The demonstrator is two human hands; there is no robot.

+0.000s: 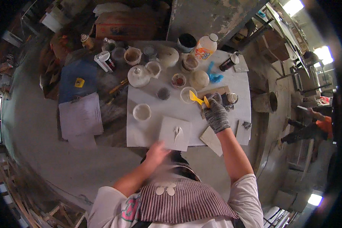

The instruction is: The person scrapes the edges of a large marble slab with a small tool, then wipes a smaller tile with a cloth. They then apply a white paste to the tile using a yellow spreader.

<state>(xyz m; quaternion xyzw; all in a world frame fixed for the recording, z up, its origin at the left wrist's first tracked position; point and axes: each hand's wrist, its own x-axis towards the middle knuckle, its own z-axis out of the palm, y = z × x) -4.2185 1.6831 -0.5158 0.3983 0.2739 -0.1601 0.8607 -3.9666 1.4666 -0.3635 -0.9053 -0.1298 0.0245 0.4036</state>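
Observation:
My right hand (216, 115), in a grey knitted glove, reaches over the right part of the table. Its fingers hold a yellow plastic spoon or scraper (206, 102), with a second yellow piece (196, 97) beside it over a clear cup (187, 94). My bare left hand (159, 152), partly blurred, is at the lower left corner of a square white tile (168, 128) at the near table edge; whether its fingers grip the tile is unclear. A smear of whitish paste (177, 134) lies on the tile. A cup of pale material (142, 112) stands to the tile's upper left.
Several cups, jars and bottles stand at the back, among them a large plastic bottle (206, 47). A blue glove or cloth (215, 77) lies at the right. Stacked white sheets (80, 115) are on the left. A bucket (265, 102) is right of the table; another person (325, 126) is farther right.

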